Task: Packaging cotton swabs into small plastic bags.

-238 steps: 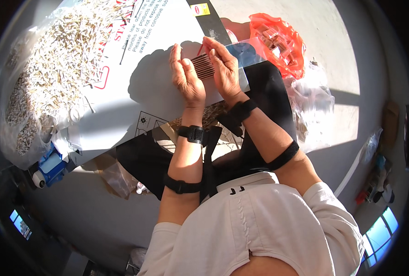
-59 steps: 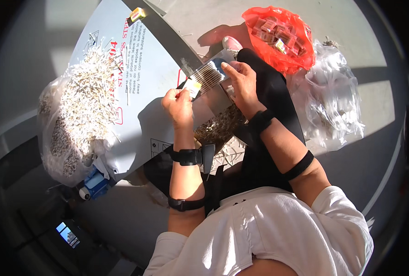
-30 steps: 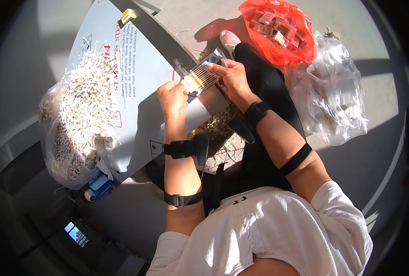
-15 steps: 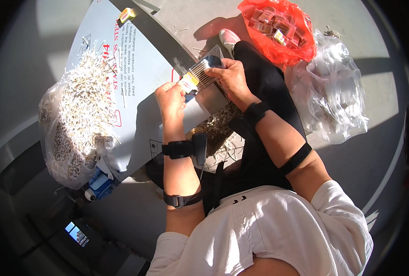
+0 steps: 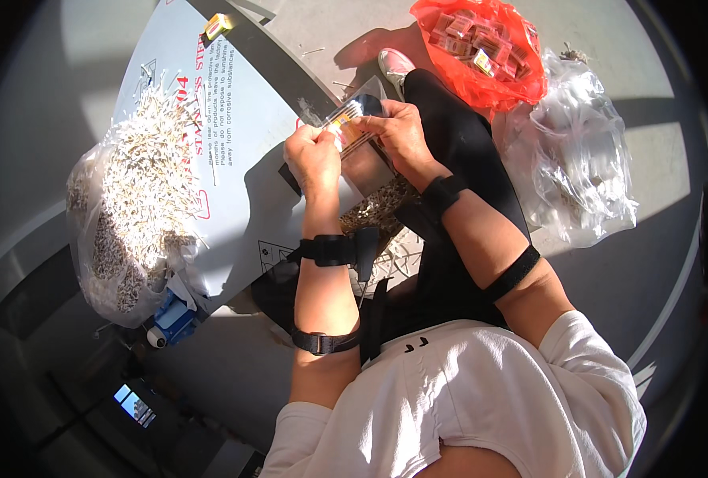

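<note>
My left hand (image 5: 316, 159) is closed, thumb and forefinger pinching a small yellow-and-orange card (image 5: 343, 127). Opposite it, my right hand (image 5: 402, 137) grips a clear plastic sleeve (image 5: 367, 93) between thumb and fingers. Thin pale sticks lie side by side in a row at the sleeve. The card overlaps the sleeve; I cannot tell how much of it is inside. Both hands are above the near edge of the steel table (image 5: 242, 143), close together. The fingertips partly hide the card.
On the table's left, a clear bag (image 5: 91, 231) spills a large heap of thin white sticks (image 5: 151, 159). A small yellow box (image 5: 218, 26) stands at the far edge. To the right are a red bag (image 5: 521, 95) of small boxes and a clear plastic bag (image 5: 577, 159).
My left hand has moved right and slightly up, bringing the card further over the sleeve. My right hand has stayed almost in place, still gripping the sleeve.
</note>
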Available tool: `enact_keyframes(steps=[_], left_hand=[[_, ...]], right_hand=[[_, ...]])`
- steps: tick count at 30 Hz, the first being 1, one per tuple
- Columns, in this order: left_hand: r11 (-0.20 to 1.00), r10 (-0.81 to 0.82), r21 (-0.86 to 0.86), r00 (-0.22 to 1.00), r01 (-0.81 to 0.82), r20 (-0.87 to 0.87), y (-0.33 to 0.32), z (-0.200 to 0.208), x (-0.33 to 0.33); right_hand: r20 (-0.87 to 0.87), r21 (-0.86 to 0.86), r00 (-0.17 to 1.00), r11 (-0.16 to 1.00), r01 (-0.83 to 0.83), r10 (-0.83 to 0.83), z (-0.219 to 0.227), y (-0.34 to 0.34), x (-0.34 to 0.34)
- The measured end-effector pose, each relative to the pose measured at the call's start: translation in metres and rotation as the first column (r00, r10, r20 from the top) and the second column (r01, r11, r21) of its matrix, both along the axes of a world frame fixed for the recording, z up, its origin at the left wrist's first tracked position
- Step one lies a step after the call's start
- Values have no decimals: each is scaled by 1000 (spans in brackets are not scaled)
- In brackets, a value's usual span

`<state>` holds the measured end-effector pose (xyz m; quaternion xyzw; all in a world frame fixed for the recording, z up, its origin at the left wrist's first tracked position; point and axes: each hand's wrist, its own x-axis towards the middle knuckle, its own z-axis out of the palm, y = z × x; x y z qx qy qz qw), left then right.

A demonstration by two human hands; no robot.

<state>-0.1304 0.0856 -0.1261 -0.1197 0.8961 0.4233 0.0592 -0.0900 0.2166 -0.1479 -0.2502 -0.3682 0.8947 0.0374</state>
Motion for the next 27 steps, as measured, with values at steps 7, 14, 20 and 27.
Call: enact_keyframes(steps=[7, 14, 20, 27], left_hand=[[990, -68, 119, 996, 73, -50, -6, 6, 1], [704, -516, -680, 806, 204, -292, -2, 24, 48], [667, -475, -674, 878, 318, -56, 3, 12, 62], [709, -449, -650, 886, 276, -114, 3, 6, 67]], right_hand=[[73, 49, 997, 998, -35, 32, 2, 3, -5], [83, 71, 996, 996, -48, 42, 1, 3, -7], [61, 124, 998, 992, -29, 22, -2, -2, -9], [51, 100, 999, 995, -20, 15, -12, -2, -7]])
